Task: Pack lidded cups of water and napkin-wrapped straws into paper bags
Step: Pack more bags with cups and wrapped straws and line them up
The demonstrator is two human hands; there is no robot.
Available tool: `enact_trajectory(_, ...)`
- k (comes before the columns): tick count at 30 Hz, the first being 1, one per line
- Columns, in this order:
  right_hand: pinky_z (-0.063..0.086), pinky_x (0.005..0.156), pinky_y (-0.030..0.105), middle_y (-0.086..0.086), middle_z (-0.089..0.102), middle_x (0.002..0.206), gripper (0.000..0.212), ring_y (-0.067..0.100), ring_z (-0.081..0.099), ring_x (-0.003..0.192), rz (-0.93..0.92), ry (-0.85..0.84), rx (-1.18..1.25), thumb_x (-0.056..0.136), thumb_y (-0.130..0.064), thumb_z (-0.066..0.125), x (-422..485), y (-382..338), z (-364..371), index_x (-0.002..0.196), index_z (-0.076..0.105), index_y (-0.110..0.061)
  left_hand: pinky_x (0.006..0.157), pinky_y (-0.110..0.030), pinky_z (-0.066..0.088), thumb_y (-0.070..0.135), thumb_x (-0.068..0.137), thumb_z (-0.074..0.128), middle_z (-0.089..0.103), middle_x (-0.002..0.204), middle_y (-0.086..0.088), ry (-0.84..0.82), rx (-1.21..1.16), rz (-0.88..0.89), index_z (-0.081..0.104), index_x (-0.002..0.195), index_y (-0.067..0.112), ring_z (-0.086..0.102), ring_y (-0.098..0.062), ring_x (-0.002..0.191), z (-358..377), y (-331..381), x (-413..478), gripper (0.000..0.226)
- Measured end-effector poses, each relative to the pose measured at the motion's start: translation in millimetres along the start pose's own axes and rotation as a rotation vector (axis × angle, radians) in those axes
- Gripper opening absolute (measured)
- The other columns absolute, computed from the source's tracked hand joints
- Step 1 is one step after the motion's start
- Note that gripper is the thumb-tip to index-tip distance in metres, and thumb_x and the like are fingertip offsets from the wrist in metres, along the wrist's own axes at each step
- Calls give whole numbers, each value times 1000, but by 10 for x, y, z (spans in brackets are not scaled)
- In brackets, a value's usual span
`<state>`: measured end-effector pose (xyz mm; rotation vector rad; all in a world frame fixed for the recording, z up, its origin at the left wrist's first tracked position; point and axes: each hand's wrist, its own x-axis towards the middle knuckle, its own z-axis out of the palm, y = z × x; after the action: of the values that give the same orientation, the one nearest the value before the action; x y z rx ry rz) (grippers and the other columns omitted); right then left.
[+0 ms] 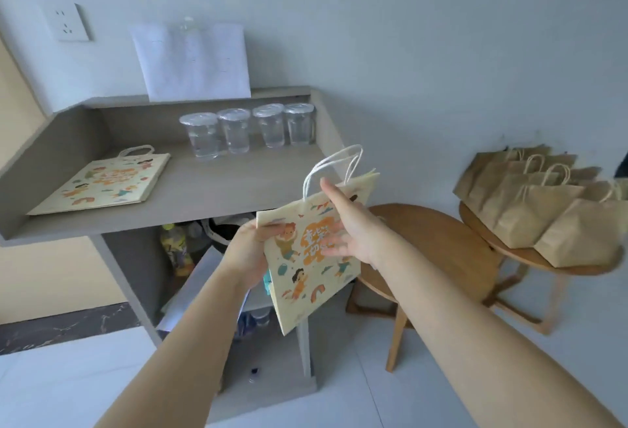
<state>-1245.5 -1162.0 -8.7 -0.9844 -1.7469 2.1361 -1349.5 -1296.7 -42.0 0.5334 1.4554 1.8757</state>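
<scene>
Pale floor tiles (339, 376) fill the near edge of the room, and two bare forearms reach up from them toward the grey surface (221, 186). Just in front of the surface's right end, the left hand (248, 254) pinches the left edge of a printed bag (306, 278). This bag hangs tilted in the air, folded flat, with its white cord handles uppermost. The right hand (353, 223) is spread with straight fingers over the bag's upper face. It is blurred, so I cannot tell whether it touches the paper.

This bag looks empty and not yet opened out, so that seems to be the step in hand. A second printed bag (102, 183) lies flat toward the surface's left end, also unfilled. Four lidded cups (238, 132) of water stand in a row at the back of the surface, none of them packed. No napkin-wrapped straws show anywhere.

To the right of the surface, a round wooden table (543, 257) carries a cluster of standing brown paper bags (530, 210). These may be finished ones, though their contents are hidden. A white sheet (193, 60) leans on the wall behind the surface.
</scene>
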Motion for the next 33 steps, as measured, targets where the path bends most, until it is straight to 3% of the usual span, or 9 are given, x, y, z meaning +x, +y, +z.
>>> enact_trajectory(3, 58, 77, 45, 7, 58, 116, 81, 30, 62, 99, -18, 77, 82, 65, -68, 69, -203, 145, -318, 127, 43, -22, 87, -52, 53, 2, 89, 52, 67, 108, -25, -81, -4, -37, 63, 109, -3, 64, -42, 99, 385, -168, -144, 23)
enact_trajectory(6, 54, 86, 48, 13, 56, 109, 37, 34, 60, 101, -16, 60, 203, 83, -43, 64, -425, 261, -714, 107, 54, -17, 75, -42, 58, 1, 92, 48, 68, 108, -22, -175, -16, -68, 64, 107, 1, 66, -37, 95, 706, -346, -215, 22)
enact_trajectory(11, 58, 70, 43, 21, 53, 90, 5, 37, 61, 89, -110, 19, 694, 79, -3, 43, -586, 488, -1264, 78, 47, -4, 95, -44, 44, 1, 75, 65, 63, 123, -14, -479, 91, -63, 59, 125, 13, 61, -31, 110, 1163, -633, -205, 52)
enact_trajectory(16, 55, 71, 35, 19, 57, 106, 62, 29, 60, 97, -167, 55, 437, 67, -19, 58, -545, 742, -1736, 125, 44, -2, 107, -44, 37, 26, 55, 75, 49, 140, -5, -938, 212, -150, 36, 142, 24, 45, -30, 128, 1514, -836, -51, 95)
enact_trajectory(19, 49, 89, 41, 15, 58, 120, 79, 28, 57, 108, -149, 54, 214, 63, -43, 73, -482, 804, -2003, 132, 47, -16, 88, -35, 53, 42, 47, 87, 60, 131, 4, -865, 25, -329, 43, 131, 28, 58, -20, 120, 1763, -845, 130, 96)
enact_trajectory(21, 53, 81, 34, 5, 63, 115, 70, 23, 60, 105, -157, 80, 95, 68, -53, 68, -434, 774, -2162, 130, 48, -25, 80, -32, 56, 46, 68, 72, 67, 119, 7, -845, 129, -295, 49, 124, 32, 63, -20, 112, 1981, -920, 292, 63)
enact_trajectory(27, 51, 93, 43, 6, 63, 119, 72, 26, 61, 109, -239, 150, 37, 65, -62, 66, -95, 591, -2599, 126, 51, -27, 99, -45, 48, 71, 74, 61, 55, 135, 3, -763, 343, -179, 40, 141, 32, 58, -18, 119, 2558, -1117, 893, 80)
enact_trajectory(30, 57, 82, 33, 16, 63, 103, 35, 23, 66, 93, -279, 138, -13, 86, -22, 59, 104, 345, -2829, 116, 56, -5, 95, -41, 51, 56, 78, 62, 65, 119, 1, -762, 379, -78, 56, 127, 28, 63, -18, 110, 2832, -1102, 1202, 57)
enact_trajectory(33, 52, 56, 17, 3, 63, 75, 35, 8, 65, 63, -256, 88, 12, 66, 12, 53, 278, 73, -3002, 100, 53, 5, 93, -47, 51, 39, 79, 62, 68, 110, -9, -635, 397, -133, 64, 117, 17, 63, -30, 104, 3006, -1150, 1590, 44)
